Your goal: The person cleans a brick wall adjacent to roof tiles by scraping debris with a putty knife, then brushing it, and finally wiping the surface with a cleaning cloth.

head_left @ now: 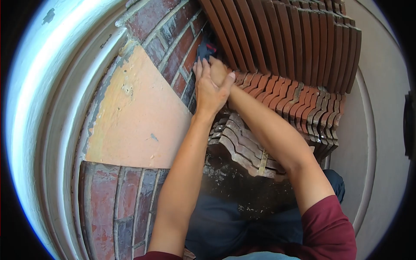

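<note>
My left hand (209, 92) reaches to the brick wall, its fingers stretched out and its thumb spread across my right wrist. Just beyond it, my right hand (219, 71) is closed, with its fingers partly hidden behind the left. At the fingertips of both hands is a dark blue-grey thing (203, 50) with a red patch, wedged in the gap between the wall and the tiles; its kind cannot be made out. I cannot see whether the right fingers are around it. Red-brown roof tiles (277, 96) stand in a close row beside my right forearm.
Taller upright tiles (281, 39) lean behind the row. Greyish tiles (245, 145) lie below my right forearm, by dark, littered ground (234, 186). On the left are a brick wall (130, 199), a peach plastered patch (134, 121) and pale moulding (56, 130). A pale wall (381, 143) curves at right.
</note>
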Demonstrator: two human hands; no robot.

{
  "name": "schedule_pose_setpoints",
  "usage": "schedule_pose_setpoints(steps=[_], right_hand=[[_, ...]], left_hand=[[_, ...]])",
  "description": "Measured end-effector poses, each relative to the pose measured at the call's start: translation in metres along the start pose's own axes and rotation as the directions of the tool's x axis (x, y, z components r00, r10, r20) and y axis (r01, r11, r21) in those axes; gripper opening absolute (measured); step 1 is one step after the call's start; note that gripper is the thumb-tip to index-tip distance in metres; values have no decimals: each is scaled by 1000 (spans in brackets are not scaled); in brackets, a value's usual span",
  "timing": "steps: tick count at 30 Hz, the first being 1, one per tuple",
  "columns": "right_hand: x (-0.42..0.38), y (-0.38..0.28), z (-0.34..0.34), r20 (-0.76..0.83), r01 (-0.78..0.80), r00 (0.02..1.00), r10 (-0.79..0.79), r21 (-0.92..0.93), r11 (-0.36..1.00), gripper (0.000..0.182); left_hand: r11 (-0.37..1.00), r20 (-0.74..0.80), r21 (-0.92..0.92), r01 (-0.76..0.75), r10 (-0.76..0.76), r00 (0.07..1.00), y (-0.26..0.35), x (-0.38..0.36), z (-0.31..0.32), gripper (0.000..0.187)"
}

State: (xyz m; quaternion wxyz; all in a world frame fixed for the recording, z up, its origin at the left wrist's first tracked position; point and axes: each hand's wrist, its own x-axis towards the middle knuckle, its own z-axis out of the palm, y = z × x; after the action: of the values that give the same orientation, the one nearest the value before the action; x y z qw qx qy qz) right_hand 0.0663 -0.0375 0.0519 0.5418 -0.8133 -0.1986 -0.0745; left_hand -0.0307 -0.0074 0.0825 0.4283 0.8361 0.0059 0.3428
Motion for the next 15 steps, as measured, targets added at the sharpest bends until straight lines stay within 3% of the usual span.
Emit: schedule_pose_setpoints(steps=[3, 6, 10, 13, 15], right_hand=[[21, -6, 1, -6, -174, 985, 175, 69, 982, 29], [12, 19, 13, -32, 121, 993, -118, 120, 985, 30], [14, 7, 2, -1, 39, 999, -39, 5, 999, 28], [29, -7, 1, -39, -134, 990, 137, 72, 988, 27], [13, -4, 4, -60, -37, 997, 43, 99, 994, 28]], left_hand=[[982, 26, -181, 48, -44, 999, 1, 5, -7, 88], [995, 51, -88, 36, -31, 998, 1, 0, -10, 89], [989, 22, -140, 43, -41, 999, 2, 5, -6, 89], [967, 0, -252, 43, -45, 999, -8, 15, -4, 85], [993, -5, -100, 58, -59, 998, -9, 10, -8, 84]])
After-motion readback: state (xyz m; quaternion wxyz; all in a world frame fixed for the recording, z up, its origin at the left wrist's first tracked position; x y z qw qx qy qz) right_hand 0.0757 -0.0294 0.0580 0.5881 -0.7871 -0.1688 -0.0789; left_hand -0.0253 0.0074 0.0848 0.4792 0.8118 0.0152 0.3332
